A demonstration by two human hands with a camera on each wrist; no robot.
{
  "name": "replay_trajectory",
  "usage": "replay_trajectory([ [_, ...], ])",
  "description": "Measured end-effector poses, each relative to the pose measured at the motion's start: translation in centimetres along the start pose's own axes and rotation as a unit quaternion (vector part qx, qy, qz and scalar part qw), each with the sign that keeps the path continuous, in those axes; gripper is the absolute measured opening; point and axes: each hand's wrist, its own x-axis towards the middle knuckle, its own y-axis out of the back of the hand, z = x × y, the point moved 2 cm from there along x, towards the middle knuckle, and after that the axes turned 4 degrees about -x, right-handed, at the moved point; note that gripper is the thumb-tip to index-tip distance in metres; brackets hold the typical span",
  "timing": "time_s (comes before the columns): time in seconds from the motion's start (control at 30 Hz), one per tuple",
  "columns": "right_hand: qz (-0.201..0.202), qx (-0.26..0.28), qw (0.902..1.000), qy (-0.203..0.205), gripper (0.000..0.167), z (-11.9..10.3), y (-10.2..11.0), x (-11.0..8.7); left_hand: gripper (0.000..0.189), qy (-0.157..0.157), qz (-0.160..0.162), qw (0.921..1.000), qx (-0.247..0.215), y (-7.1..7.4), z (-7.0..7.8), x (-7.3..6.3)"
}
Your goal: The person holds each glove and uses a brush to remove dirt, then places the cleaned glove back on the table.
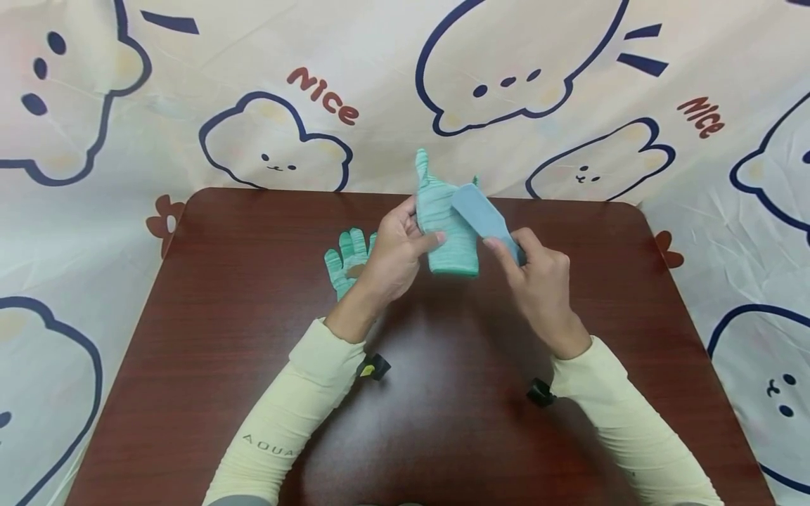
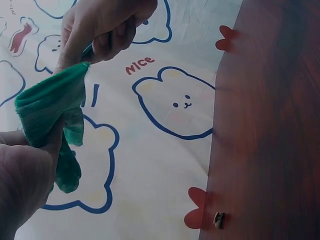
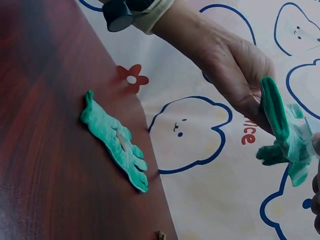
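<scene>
Head view shows a person's left hand [image 1: 394,254] gripping a green-striped glove [image 1: 451,235] above the counter [image 1: 253,365], its grip pinching the fabric with the thumb laid over the near face and the other fingers behind. The held glove's cuff points toward the person, and one glove finger sticks up at its far end. The right hand [image 1: 541,281] has its grip closed around a light-blue flat tool [image 1: 479,209], the thumb along its edge; the tool's broad end overlaps the glove's upper right part, though whether it presses on the fabric cannot be told. A second green glove [image 1: 350,246] lies on the counter just beside the left wrist, its fingers pointing away, with a brownish patch [image 1: 356,270] on it. In the left wrist view, a small dark object [image 2: 219,220], too small to identify, sits by the counter's edge. Pale yellow sleeves [image 1: 278,422] cover both forearms, and a cloth [image 1: 386,42] printed with blue-outlined cartoon animals and the word "Nice" hangs behind the counter.
</scene>
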Motion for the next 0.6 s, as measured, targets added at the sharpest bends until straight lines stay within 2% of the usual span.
replay_trajectory([
  [0.23,0.01,0.012,0.9997,-0.019,0.05,0.5,0.2,0.3,0.068,0.008,-0.009,0.9999,-0.012,0.1,0.1,0.0],
  [0.43,0.059,0.017,0.996,-0.065,0.043,1.4,1.3,1.0,0.064,0.012,0.005,0.9999,-0.008,0.3,0.1,0.1],
  [0.5,0.059,0.026,0.9959,-0.063,0.046,1.3,1.5,1.1,0.062,0.012,0.011,0.9998,-0.006,0.4,0.2,0.1],
  [0.6,0.035,0.033,0.9984,-0.029,0.051,0.6,1.4,0.7,0.061,0.01,0.014,0.9998,-0.005,0.4,0.3,0.2],
])
